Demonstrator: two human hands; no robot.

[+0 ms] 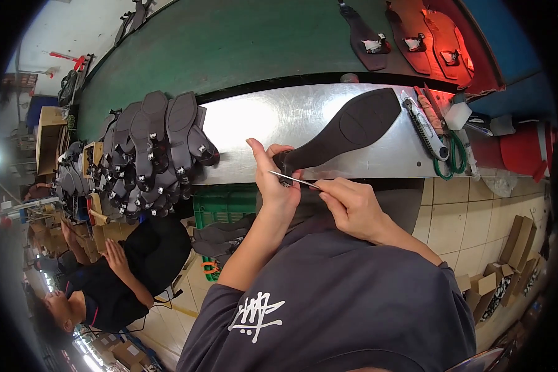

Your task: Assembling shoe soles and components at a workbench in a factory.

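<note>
My left hand (276, 186) grips a dark shoe sole (356, 127) by its narrow heel end, with the thumb raised beside it. The broad front of the sole points up and right over the metal strip of the bench. In my right hand (356, 208) is a slim metal tool (294, 180), held between thumb and fingers. Its thin shaft crosses the heel end and the left palm; the handle is hidden in the fist, so its exact kind cannot be told.
Stacked dark soles (155, 133) with heels lie left on the metal strip (242, 111). A box cutter (426, 133) and green cord (456, 162) lie right. More soles (366, 40) rest on the green surface (229, 40). A green crate (220, 208) stands below; a co-worker (111, 279) sits left.
</note>
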